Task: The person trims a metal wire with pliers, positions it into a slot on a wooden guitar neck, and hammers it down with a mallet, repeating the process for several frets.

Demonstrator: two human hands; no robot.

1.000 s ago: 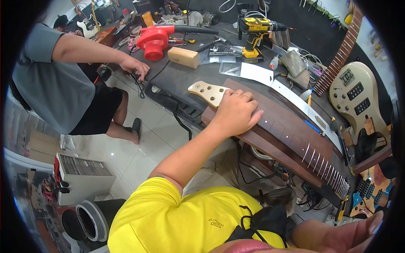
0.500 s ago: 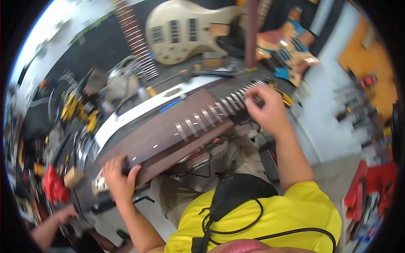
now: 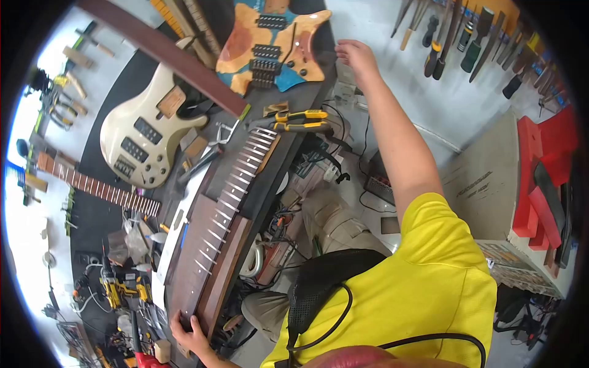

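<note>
A long dark guitar neck with metal fret pieces standing out along it lies on brown boards at the bench edge. My left hand rests with thumb and fingers around the near end of the neck. Raised at the upper right, my right hand has its fingers stretched out beside the multicoloured guitar body and holds nothing visible. Yellow-handled pliers lie just past the far end of the neck.
A cream guitar body and a loose fretted neck lie across the bench. A brown beam rises over it. Files and screwdrivers hang on the right wall. Red tool holders sit on a cabinet at far right.
My view has turned to the right. My right hand has left the far end of the neck and reached outward, its fingers now extended. My left hand stays at the near end.
</note>
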